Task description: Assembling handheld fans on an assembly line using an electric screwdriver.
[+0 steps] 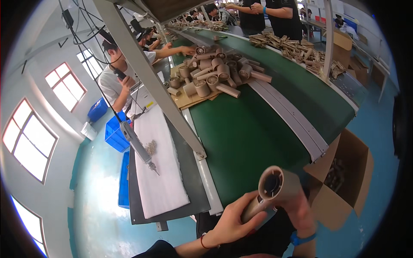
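Note:
Close in front of me I hold a tan hair dryer housing [289,182], its round open end facing up and toward the left. Inside that opening it is dark, with small ribs around the rim. My left hand [236,219] is closed around the handle, thumb across the near side. At the right side of the barrel is my right hand [301,215], blurred, its fingers hidden behind the housing. A red cord circles my left wrist and a blue band [302,238] my right.
A green conveyor belt [241,142] carries a heap of similar housings [211,73] on cardboard. An electric screwdriver [140,146] hangs over white foam [161,185] near small screws [150,147]. An open carton [361,172] stands right. A co-worker [114,77] reaches toward the heap.

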Motion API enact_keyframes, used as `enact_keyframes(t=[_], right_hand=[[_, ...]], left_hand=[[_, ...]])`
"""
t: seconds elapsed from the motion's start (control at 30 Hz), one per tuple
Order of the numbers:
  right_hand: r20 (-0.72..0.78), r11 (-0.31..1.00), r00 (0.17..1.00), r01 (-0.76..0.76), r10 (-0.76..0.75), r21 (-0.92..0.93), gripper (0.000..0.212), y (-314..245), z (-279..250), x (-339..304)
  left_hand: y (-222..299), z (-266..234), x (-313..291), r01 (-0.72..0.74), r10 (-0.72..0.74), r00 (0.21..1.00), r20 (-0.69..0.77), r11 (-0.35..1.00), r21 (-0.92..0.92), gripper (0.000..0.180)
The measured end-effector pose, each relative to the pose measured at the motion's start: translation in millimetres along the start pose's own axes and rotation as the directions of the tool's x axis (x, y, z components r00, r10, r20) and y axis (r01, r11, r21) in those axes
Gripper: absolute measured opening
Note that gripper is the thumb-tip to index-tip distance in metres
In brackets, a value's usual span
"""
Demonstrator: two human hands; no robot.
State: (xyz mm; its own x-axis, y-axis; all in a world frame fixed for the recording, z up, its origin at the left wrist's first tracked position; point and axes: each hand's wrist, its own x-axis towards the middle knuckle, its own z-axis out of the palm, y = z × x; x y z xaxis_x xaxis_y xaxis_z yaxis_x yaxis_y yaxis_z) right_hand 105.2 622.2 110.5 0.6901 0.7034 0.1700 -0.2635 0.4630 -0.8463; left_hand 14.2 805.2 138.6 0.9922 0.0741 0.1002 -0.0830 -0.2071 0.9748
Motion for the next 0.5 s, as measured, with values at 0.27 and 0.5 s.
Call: enact_keyframes(t=[0.27, 0.5], right_hand=[[-0.353, 0.999, 0.935, -0.037, 0.023, -0.035, 0.035, 13.7, 32.2, 26.7], [-0.354, 0.886, 0.919, -0.303, 0.174, -0.352, 0.023, -27.3, 7.6, 62.6]], left_hand=[[10.9, 1.5, 9.7, -0.254, 0.228, 0.965, 0.128, 0.931, 0.261, 0.069], [-32.3, -49.0, 12.0, -0.168, 0.356, 0.878, -0.32, 0.855, 0.49, 0.024]])
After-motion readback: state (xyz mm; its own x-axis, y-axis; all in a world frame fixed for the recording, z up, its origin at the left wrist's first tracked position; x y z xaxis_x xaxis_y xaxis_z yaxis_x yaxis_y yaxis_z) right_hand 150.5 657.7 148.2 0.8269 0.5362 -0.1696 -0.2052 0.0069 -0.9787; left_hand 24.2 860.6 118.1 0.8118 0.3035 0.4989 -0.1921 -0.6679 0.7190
